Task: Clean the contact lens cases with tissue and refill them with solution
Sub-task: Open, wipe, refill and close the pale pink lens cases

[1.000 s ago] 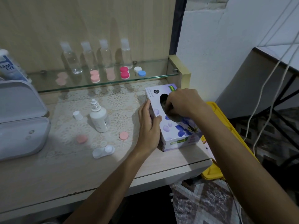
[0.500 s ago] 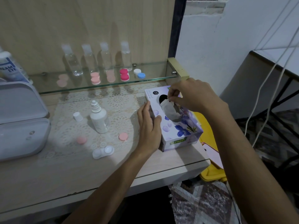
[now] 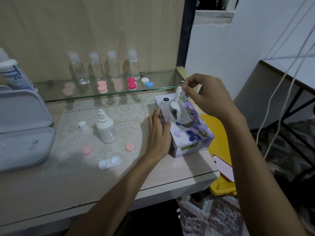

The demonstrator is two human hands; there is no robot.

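Right-hand fingers (image 3: pixel 185 89) pinch the top corner of a tissue (image 3: pixel 178 106), thumb & forefinger closed on it, other fingers curled loosely above. The tissue hangs part-way out of the slot in the tissue box (image 3: pixel 190 133), lower end not yet free. It's thin, soft, v. light; I'd guess it tears if yanked sideways, so a hold near the corner w/ a straight upward pull looks right. The box is light too and would prob. lift w/ the sheet, hence the left hand (image 3: pixel 159 132): fingers laid fairly straight against the box's left side, thumb hooked over its top edge, pressing it down onto the worktop (image 3: pixel 85 188).

Right hand (image 3: pixel 204 94) is raised above the box's far end, wrist bent, forearm coming in from lower right. Left forearm reaches in from bottom centre.

Further out: the open lens case (image 3: pixel 109 162), white, near the worktop's front, well apart from the box. Its pink caps (image 3: pixel 87 150) lie loose beside the solution bottle (image 3: pixel 105 129), which stands uncapped, its small white cap (image 3: pixel 83 125) just left.
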